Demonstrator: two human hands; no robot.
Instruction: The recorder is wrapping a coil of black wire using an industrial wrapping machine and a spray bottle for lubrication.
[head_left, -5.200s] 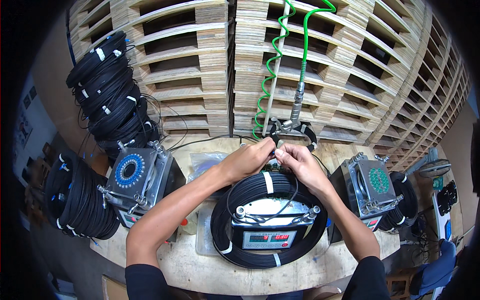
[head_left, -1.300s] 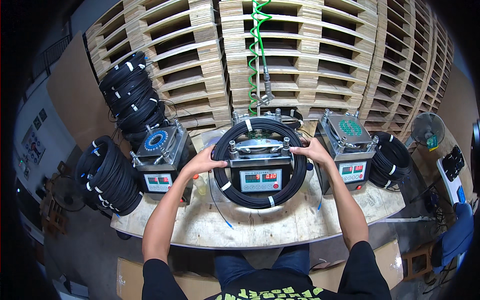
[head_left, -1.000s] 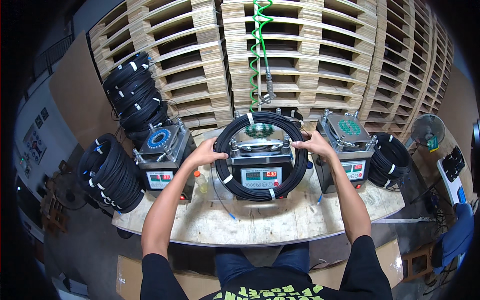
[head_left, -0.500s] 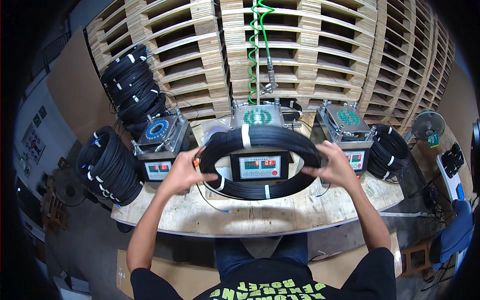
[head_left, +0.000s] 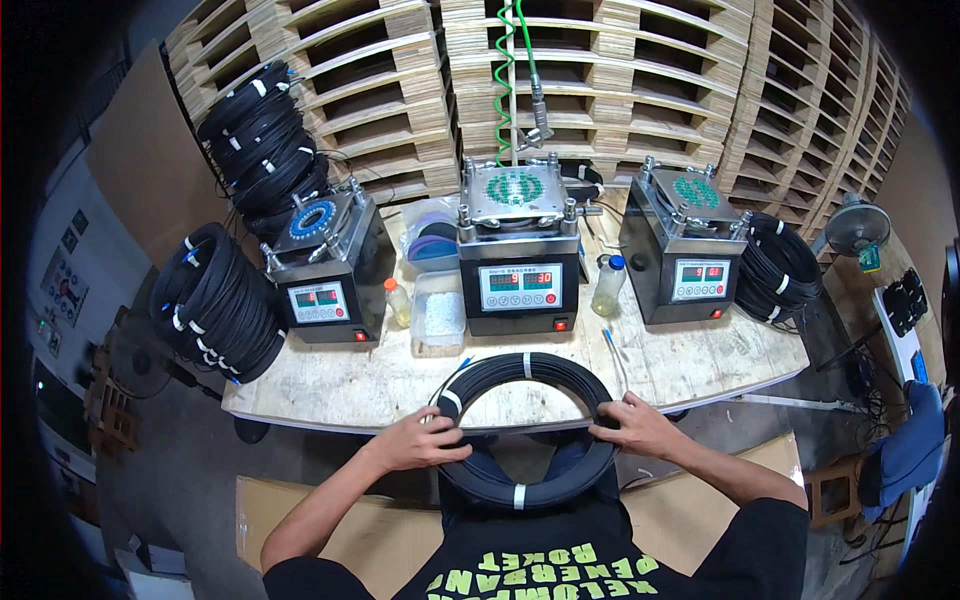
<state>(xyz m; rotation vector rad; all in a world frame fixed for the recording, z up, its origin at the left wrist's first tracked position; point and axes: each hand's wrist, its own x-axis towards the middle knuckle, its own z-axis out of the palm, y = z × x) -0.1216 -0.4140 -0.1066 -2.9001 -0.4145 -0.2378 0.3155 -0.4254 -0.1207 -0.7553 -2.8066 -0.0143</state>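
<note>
A coil of black cable (head_left: 572, 486), bound with white tape bands, tilts over the front edge of the wooden table, its near part above my lap. My left hand (head_left: 418, 440) grips its left side, fingers curled over the ring. On the opposite side my right hand (head_left: 632, 425) is wrapped round the coil too. Two cable ends with blue tips stick out from it, one by each hand. Beyond the coil stands the middle polishing machine (head_left: 518, 250), a black box with a lit red display and a metal plate of green fittings on top.
Similar machines stand left (head_left: 325, 275) and right (head_left: 690, 250). Between them are a bottle with an orange cap (head_left: 397, 303), a blue-capped bottle (head_left: 608, 287) and a clear tub (head_left: 438, 318). Cable coils (head_left: 225, 305) pile up at left. Wooden pallets (head_left: 600, 90) rise behind; a green air hose (head_left: 503, 100) hangs there.
Both hands have brought the coil down and toward me, from in front of the middle machine to the table's front edge. The machine, bottles and tub behind it now show.
</note>
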